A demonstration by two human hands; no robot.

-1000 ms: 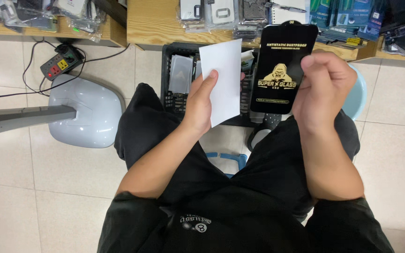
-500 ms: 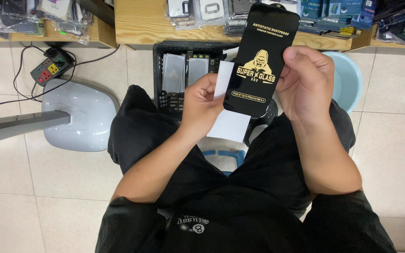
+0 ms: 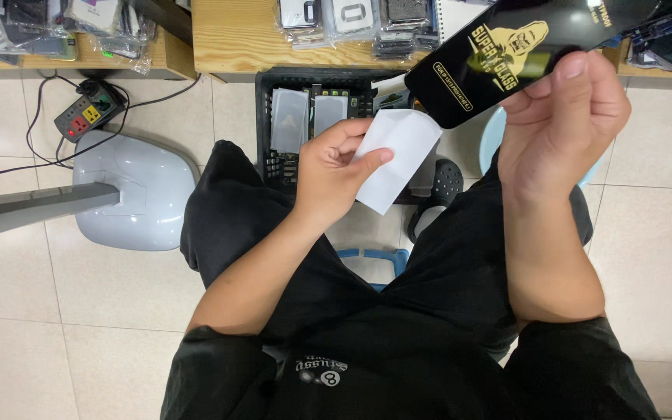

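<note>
My left hand [image 3: 337, 171] pinches a small white card [image 3: 398, 155] over my lap, its far corner pointing up and right. My right hand [image 3: 561, 124] grips a long black flat package with yellow print [image 3: 499, 58], tilted so its top end runs off the upper right edge. The package's lower end hangs just above the white card without touching it. Both forearms rest over my black trousers.
A black plastic crate [image 3: 274, 132] with flat packets stands on the tiled floor ahead. Wooden shelves [image 3: 235, 39] carry several bagged items. A grey fan base [image 3: 134, 194] and a power strip [image 3: 87, 113] lie at the left. A pale blue stool [image 3: 491, 136] is behind my right hand.
The right hand has lifted the black package up and to the right, tilting it. The white card, earlier behind the package, now shows fully in the left hand.
</note>
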